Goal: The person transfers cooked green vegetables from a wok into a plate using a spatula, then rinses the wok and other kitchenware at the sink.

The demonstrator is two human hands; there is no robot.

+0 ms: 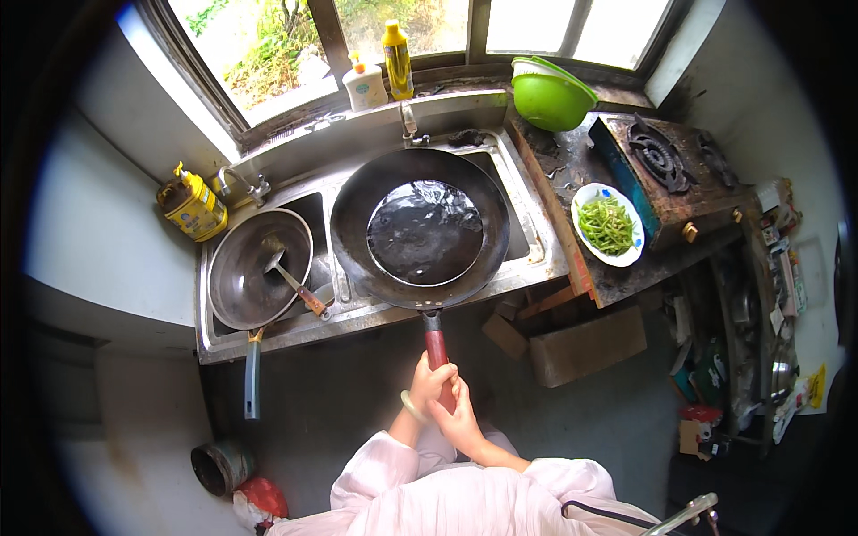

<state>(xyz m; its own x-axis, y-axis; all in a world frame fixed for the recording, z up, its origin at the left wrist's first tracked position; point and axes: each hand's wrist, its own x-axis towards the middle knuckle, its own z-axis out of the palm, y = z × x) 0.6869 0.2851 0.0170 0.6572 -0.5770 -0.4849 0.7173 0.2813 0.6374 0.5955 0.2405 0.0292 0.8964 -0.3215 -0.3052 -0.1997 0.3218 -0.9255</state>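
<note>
A large dark wok [348,228] with water [425,231] in its bottom is above the right basin of the steel double sink [549,258]. Both hands grip its red handle [436,345]. My left hand [429,385], with a pale bangle at the wrist, is wrapped around the handle, and my right hand [457,415] closes over its end from the other side. Whether the wok rests on the sink rim or hangs just above it, I cannot tell. Behind it, a faucet [407,120] stands at the sink's back edge.
A second wok [234,268] with a wooden-handled spatula [295,281] sits over the left basin. On the right counter are a plate [582,234] of cut green vegetables [605,225], green basins [549,104] and a gas stove [710,194]. A yellow pump bottle [194,211] stands left.
</note>
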